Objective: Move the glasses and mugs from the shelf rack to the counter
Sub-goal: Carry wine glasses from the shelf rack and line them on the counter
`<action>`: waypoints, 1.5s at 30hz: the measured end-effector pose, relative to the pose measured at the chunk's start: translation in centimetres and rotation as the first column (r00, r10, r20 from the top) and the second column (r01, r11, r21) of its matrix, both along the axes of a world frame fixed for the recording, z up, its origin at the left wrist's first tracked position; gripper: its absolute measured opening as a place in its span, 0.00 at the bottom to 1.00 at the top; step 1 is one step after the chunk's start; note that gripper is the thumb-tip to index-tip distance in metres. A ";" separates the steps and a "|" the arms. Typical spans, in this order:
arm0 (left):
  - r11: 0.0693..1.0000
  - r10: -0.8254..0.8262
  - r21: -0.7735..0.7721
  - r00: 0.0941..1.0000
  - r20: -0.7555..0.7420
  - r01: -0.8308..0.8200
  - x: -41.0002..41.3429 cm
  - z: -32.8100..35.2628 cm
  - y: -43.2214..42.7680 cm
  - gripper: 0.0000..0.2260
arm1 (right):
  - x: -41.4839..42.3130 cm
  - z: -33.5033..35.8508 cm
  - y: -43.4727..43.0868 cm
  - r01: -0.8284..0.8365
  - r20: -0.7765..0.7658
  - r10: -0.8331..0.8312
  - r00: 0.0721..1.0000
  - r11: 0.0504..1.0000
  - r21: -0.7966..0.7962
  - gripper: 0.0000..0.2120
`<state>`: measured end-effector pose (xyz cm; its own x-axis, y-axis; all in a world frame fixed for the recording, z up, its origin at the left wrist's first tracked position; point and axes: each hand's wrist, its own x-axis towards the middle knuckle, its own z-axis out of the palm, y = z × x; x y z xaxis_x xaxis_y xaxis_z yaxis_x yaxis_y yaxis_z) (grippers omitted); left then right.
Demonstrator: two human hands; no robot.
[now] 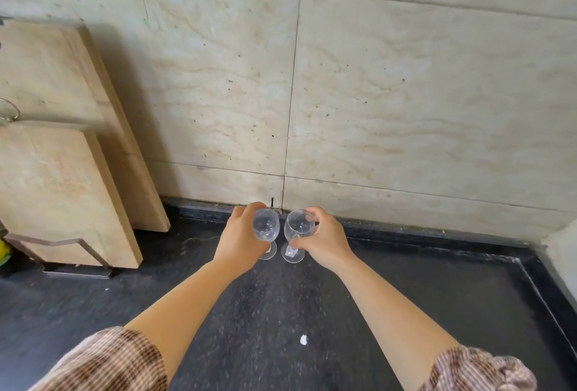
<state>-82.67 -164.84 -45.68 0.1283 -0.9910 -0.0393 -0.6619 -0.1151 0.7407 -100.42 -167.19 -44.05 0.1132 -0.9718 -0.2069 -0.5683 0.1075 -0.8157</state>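
Two clear stemmed glasses stand side by side on the dark counter [265,312], close to the tiled back wall. My left hand [240,239] grips the bowl of the left glass [266,224]; its foot shows just below my fingers. My right hand [324,239] curls round the bowl of the right glass [298,222], whose round foot rests on the counter. The two bowls are nearly touching. No mugs and no shelf rack show in this view.
Two wooden cutting boards [59,153] lean against the wall at the left in a metal holder [62,242]. A small white scrap [303,340] lies on the counter near me. The counter's raised edge [543,290] runs along the right side.
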 end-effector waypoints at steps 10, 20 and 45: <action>0.999 -0.037 0.043 0.996 0.083 0.034 -0.2 0.1 -2.0 0.35 | 0.4 -0.1 -1.6 -0.046 -0.041 0.046 0.998 0.999 0.005 0.38; 0.993 -0.096 0.081 0.988 0.124 0.086 1.1 1.0 -0.5 0.43 | 1.1 0.8 -1.1 -0.039 -0.195 0.013 0.981 0.990 -0.132 0.39; 0.791 0.541 -0.092 0.621 0.567 -0.605 25.8 17.1 54.4 0.22 | 32.1 15.3 41.1 -0.861 -0.641 0.592 0.488 0.444 -0.246 0.24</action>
<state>-56.86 -110.42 -28.58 0.6984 -0.7034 0.1322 -0.7109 -0.6606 0.2413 -68.33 -126.13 -28.75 0.8636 -0.5039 0.0162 -0.4837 -0.8373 -0.2550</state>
